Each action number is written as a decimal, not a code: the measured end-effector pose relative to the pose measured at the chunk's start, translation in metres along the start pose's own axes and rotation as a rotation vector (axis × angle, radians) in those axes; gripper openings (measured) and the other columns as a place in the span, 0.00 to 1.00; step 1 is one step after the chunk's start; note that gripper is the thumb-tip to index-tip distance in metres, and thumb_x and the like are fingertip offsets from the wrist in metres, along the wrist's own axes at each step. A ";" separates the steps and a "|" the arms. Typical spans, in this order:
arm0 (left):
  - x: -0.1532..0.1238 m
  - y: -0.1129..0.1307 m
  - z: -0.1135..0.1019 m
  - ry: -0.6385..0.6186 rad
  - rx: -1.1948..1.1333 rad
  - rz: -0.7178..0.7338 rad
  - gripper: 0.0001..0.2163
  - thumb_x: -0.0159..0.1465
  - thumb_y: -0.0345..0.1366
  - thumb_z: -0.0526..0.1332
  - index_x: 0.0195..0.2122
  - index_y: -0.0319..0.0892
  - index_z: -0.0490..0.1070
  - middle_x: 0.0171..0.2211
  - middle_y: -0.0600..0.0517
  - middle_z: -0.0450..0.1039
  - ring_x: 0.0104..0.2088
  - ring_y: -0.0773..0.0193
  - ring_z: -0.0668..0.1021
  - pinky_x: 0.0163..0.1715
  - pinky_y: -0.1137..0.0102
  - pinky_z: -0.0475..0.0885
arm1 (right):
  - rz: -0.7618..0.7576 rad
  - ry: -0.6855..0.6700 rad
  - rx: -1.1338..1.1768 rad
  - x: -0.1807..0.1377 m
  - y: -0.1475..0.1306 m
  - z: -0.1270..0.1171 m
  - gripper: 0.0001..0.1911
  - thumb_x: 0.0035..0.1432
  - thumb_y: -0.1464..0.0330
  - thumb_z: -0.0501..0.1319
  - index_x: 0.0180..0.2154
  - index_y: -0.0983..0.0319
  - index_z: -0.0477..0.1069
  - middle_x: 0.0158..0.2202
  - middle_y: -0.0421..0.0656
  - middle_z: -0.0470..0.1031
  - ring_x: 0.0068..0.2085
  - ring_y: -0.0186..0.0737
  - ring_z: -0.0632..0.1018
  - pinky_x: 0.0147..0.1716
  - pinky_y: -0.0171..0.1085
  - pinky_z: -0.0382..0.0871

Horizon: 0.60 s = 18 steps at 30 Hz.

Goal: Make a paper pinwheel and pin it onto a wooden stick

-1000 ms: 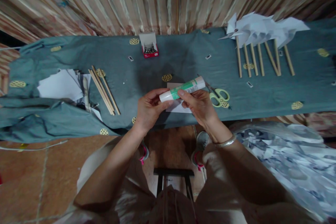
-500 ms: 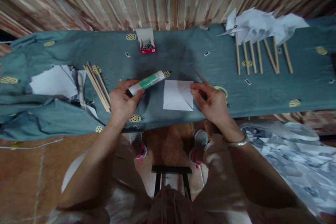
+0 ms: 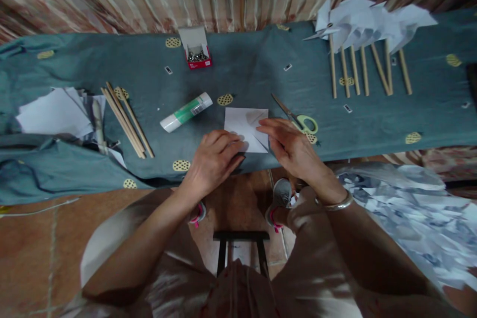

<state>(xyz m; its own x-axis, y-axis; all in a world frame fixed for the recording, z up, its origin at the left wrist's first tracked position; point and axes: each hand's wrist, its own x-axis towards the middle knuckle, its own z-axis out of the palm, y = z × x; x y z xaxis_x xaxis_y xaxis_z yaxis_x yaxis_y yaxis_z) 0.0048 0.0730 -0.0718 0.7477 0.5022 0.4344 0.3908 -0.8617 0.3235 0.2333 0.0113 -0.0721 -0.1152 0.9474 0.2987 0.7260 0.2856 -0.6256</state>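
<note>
A white square of paper [image 3: 238, 119] with cut lines running in from its corners lies flat before me. My left hand [image 3: 218, 156] rests at its lower left edge, fingertips on the sheet and thumb apart below. Over the right edge, my right hand [image 3: 288, 146] has its fingers stretched onto the paper, the thumb apart from them. Neither hand visibly grips anything. A green-and-white glue stick [image 3: 186, 112] lies left of the paper. Scissors with pale green handles [image 3: 307, 123] lie just beyond my right hand, which partly covers them.
A red box of metal pins or tacks [image 3: 199, 63] stands open at the back. Wooden sticks [image 3: 124, 121] and a stack of white paper [image 3: 54, 114] lie left. Several paper pinwheels [image 3: 354, 17] on sticks lie back right. A bag of paper pieces [image 3: 413, 213] is below the table's right front.
My left hand has let go of the glue stick, which now lies on the cloth, and has moved right onto the paper. My right hand's pinch at the paper's edge has loosened.
</note>
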 end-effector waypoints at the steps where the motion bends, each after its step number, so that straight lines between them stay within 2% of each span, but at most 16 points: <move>1: 0.001 0.003 0.005 -0.015 0.021 0.014 0.09 0.69 0.35 0.61 0.49 0.42 0.74 0.47 0.46 0.79 0.47 0.54 0.77 0.44 0.60 0.73 | -0.006 -0.005 -0.001 0.000 0.001 0.000 0.20 0.66 0.73 0.50 0.52 0.61 0.75 0.55 0.51 0.78 0.59 0.49 0.76 0.60 0.54 0.69; 6: 0.006 0.001 0.017 -0.012 0.091 0.047 0.08 0.70 0.36 0.60 0.45 0.40 0.75 0.41 0.46 0.80 0.41 0.58 0.78 0.40 0.63 0.74 | -0.010 -0.041 0.026 0.000 0.003 -0.001 0.20 0.63 0.76 0.51 0.52 0.60 0.75 0.56 0.51 0.77 0.59 0.50 0.75 0.60 0.55 0.70; 13: 0.007 0.006 0.011 0.011 0.126 0.085 0.05 0.69 0.29 0.59 0.39 0.37 0.75 0.36 0.46 0.80 0.36 0.60 0.78 0.36 0.67 0.75 | 0.021 -0.084 0.088 -0.002 0.004 -0.007 0.28 0.52 0.80 0.55 0.53 0.58 0.74 0.59 0.48 0.75 0.61 0.49 0.74 0.62 0.54 0.67; 15: 0.005 0.009 0.007 0.023 0.098 0.081 0.04 0.68 0.28 0.60 0.39 0.36 0.75 0.36 0.46 0.80 0.35 0.61 0.78 0.35 0.67 0.75 | 0.058 -0.096 0.130 -0.003 0.002 -0.010 0.27 0.51 0.79 0.58 0.52 0.58 0.75 0.60 0.48 0.75 0.61 0.49 0.75 0.62 0.53 0.68; 18: 0.000 0.013 0.002 0.017 0.051 0.085 0.03 0.67 0.27 0.61 0.41 0.35 0.74 0.37 0.45 0.81 0.36 0.60 0.79 0.35 0.66 0.76 | 0.095 -0.114 0.201 -0.005 -0.001 -0.011 0.19 0.53 0.75 0.64 0.47 0.57 0.77 0.59 0.48 0.75 0.60 0.50 0.75 0.61 0.53 0.68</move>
<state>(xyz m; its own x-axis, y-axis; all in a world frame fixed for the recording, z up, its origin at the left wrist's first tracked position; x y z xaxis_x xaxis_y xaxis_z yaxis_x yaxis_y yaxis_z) 0.0109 0.0614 -0.0694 0.7702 0.4276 0.4732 0.3532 -0.9037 0.2418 0.2409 0.0047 -0.0651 -0.1372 0.9783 0.1551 0.5889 0.2065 -0.7814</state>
